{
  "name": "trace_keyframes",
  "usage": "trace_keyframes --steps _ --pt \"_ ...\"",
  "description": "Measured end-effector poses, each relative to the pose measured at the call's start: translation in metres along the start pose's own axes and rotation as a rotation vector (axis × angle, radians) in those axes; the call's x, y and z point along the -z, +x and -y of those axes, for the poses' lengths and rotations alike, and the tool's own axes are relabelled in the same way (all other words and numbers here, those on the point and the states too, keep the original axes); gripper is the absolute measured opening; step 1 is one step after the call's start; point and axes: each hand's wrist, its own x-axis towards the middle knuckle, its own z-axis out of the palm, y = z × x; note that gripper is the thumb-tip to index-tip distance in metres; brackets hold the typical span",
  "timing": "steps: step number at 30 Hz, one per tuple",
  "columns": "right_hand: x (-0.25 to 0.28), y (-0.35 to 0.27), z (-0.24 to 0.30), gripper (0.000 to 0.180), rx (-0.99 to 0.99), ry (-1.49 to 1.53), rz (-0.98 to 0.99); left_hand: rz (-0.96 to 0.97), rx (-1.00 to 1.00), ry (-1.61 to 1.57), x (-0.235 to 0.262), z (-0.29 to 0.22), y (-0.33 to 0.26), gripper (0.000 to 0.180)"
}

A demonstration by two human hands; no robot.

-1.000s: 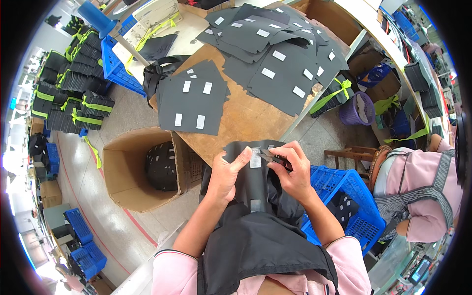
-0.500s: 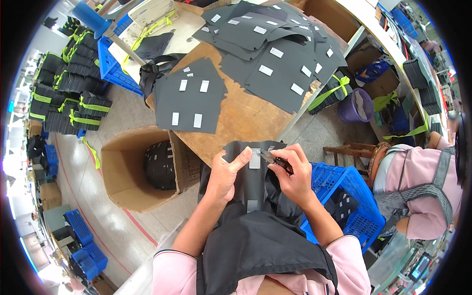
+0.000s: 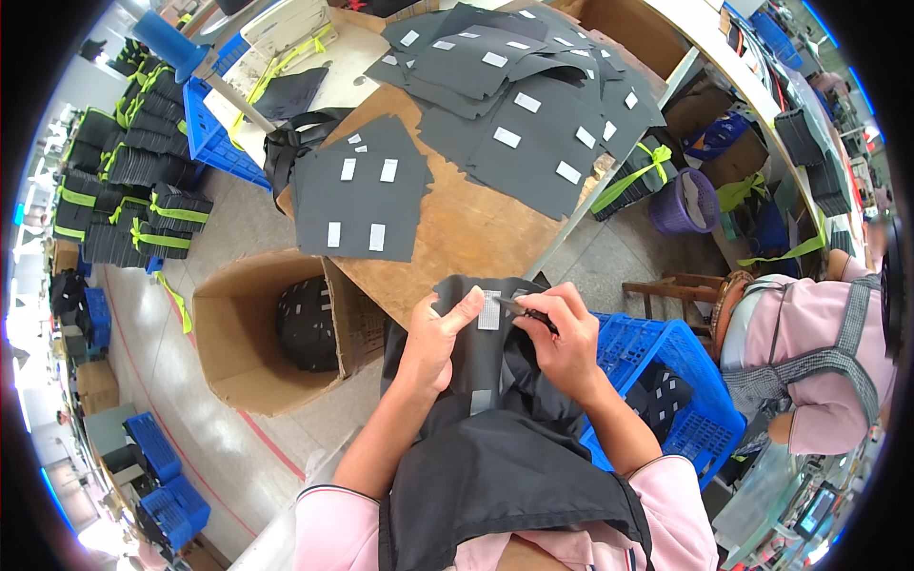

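A dark grey fabric piece lies over my lap and the near edge of the wooden table. It carries a small white patch near its top edge. My left hand presses the fabric flat just left of the patch, thumb beside it. My right hand grips a small dark tool whose tip touches the patch's right side. A stack of similar grey pieces with white patches sits further up the table.
More grey pieces cover the table's far end. An open cardboard box holding dark pieces stands at my left. A blue crate sits at my right, beside a seated person in pink. Bundles tied with green straps line the floor.
Hardly anything differs. Both hands stay on the fabric at the white patch; my right hand's tool has shifted only slightly at the patch.
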Motion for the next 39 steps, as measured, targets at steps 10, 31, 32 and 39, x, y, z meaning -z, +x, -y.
trace_keyframes --steps 10,31,32,39 --pt "0.023 0.021 -0.039 0.018 -0.316 0.238 0.490 0.240 -0.284 0.447 0.006 -0.005 0.002 0.057" --pt "0.034 -0.007 0.001 0.034 0.077 -0.251 0.129 0.298 0.029 0.115 -0.015 -0.012 -0.004 0.038" --pt "0.033 -0.007 0.000 0.033 0.069 -0.241 0.116 0.297 0.029 0.124 -0.016 -0.012 -0.005 0.038" --pt "0.025 -0.009 -0.003 0.032 0.065 -0.252 0.089 0.287 0.029 0.133 -0.015 -0.012 -0.006 0.039"
